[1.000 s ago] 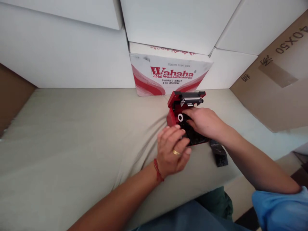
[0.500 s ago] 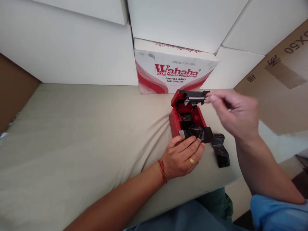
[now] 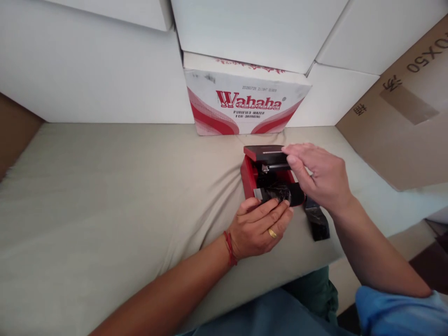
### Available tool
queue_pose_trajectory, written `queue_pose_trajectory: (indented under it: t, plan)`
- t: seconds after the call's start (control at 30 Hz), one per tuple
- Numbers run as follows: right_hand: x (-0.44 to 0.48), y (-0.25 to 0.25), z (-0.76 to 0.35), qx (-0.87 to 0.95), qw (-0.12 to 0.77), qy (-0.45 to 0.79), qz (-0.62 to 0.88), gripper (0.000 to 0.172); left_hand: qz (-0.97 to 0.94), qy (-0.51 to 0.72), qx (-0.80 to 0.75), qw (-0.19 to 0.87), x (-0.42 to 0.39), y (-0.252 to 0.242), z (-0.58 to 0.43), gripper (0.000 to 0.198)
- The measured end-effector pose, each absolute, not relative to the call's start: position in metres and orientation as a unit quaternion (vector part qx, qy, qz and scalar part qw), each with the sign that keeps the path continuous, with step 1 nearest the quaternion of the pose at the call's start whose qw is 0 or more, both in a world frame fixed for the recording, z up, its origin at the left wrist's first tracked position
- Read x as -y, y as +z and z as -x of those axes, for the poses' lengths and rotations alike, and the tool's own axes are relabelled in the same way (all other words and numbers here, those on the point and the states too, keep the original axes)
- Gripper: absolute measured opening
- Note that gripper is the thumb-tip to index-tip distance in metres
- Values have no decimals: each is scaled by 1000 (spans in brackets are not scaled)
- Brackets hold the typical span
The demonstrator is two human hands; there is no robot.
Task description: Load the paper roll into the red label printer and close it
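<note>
A red and black device [image 3: 248, 177] sits on the cloth-covered surface, its hinged lid [image 3: 263, 152] partly lowered over the opening. My right hand [image 3: 318, 173] pinches the lid's right end between thumb and fingers. At the device's front edge, my left hand [image 3: 265, 225] presses with its fingers on black film [image 3: 278, 192] that lies across the opening. A folded black strip [image 3: 317, 223] rests on the cloth to the right of the device. The inside of the device is mostly hidden by the lid and film.
Behind the device stands a white and red Wahaha box [image 3: 250, 109] against large white boxes [image 3: 115, 74]. A brown carton [image 3: 413, 121] is at the right, and part of another brown box [image 3: 17, 128] shows at the left edge.
The lid has swung down from its raised position, and my right hand has moved down and left with it. My left hand stays at the front edge. The camera view has shifted slightly.
</note>
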State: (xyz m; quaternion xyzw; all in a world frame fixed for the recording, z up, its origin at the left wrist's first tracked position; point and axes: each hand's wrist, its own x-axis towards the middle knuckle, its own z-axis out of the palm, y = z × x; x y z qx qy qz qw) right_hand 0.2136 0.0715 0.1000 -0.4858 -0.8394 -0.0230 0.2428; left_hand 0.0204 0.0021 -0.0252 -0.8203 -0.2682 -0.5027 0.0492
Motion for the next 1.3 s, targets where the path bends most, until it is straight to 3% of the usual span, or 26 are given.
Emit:
queue_pose_trajectory:
  t: [0.2, 0.4, 0.63, 0.77, 0.93, 1.07, 1.3]
  plan:
    - [-42, 75, -227, 876, 203, -39, 436, 34, 811, -510, 279, 63, -2, -23, -22, 31]
    - [-37, 72, -220, 868, 182, -69, 457, 37, 803, -525, 279, 50, 1, -21, -26, 36]
    - [-19, 49, -221, 847, 287, -35, 446, 32, 792, -550, 265, 9, -2, -19, -25, 47]
    - [9, 27, -227, 845, 333, -19, 418, 36, 736, -617, 267, -80, -5, -18, -22, 53]
    - [27, 12, -231, 801, 394, -71, 446, 41, 605, -654, 398, -220, -21, -23, -13, 48]
    - [26, 5, -228, 778, 432, -60, 452, 44, 552, -610, 398, -406, -40, -39, -8, 68]
    - [19, 1, -225, 757, 456, -25, 467, 41, 514, -592, 356, -509, -49, -58, -7, 88]
